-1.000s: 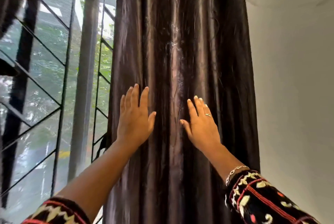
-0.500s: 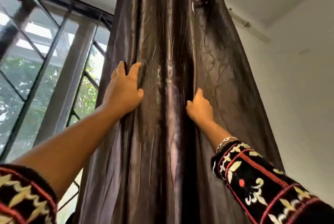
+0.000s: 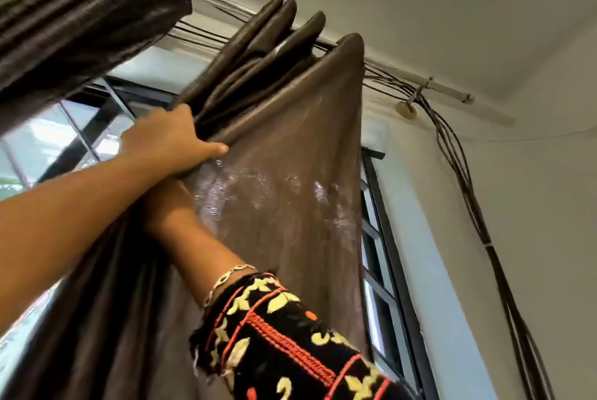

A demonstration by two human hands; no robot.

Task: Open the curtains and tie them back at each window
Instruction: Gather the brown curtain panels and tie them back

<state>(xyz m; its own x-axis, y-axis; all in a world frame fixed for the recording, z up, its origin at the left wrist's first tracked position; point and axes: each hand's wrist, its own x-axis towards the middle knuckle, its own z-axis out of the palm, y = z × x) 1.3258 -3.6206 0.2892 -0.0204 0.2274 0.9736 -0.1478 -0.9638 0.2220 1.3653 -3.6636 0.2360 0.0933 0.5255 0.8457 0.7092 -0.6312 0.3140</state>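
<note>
Mid-frame, the left hand (image 3: 171, 138) clutches gathered folds of the brown curtain (image 3: 284, 180); the right hand (image 3: 163, 202) sits below, its grip hidden. Pleats should be bunched evenly.

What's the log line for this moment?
step: gathering curtain | left hand: grips folds | right hand: against curtain, fingers hidden | tied back: no

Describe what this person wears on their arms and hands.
The right arm has a black sleeve embroidered with yellow leaf shapes and red-orange stitched lines, and a silver chain bracelet at the wrist. The left arm is bare as far as visible. No ring shows on the left hand.
</note>
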